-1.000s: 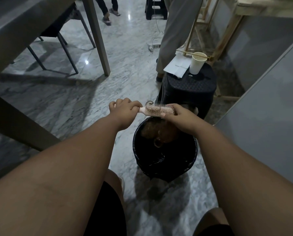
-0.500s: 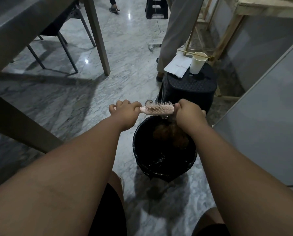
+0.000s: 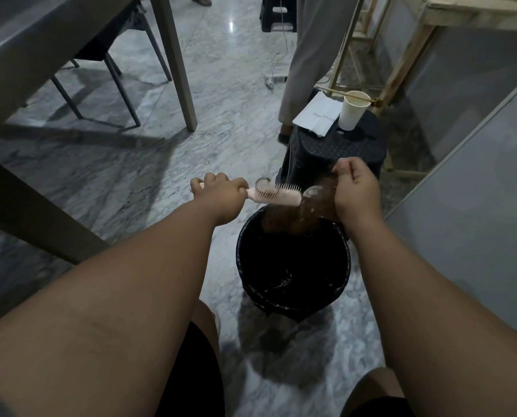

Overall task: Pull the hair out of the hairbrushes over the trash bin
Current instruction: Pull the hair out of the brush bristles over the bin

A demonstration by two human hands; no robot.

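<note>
My left hand [image 3: 221, 195] grips the handle of a pink hairbrush [image 3: 276, 196], held level with its bristles pointing up, just past the far rim of the black trash bin [image 3: 293, 299]. My right hand [image 3: 355, 192] is closed on a thick clump of brown hair [image 3: 308, 210]. The clump stretches from the brush's tip down to the right, over the far side of the bin's opening. A small curl of hair still sits on the bristles near the handle. A black bag lines the bin.
A black plastic stool [image 3: 338, 149] stands right behind the bin with a paper cup [image 3: 353, 109] and a folded paper [image 3: 317, 114] on it. A person's trouser legs [image 3: 314, 55] rise behind it. Table legs [image 3: 176, 61] and a chair [image 3: 112, 67] at left, grey panel [image 3: 473, 188] at right.
My right hand has pulled away to the right of the brush, drawing the clump of hair off the bristles. The left hand keeps holding the brush in place.
</note>
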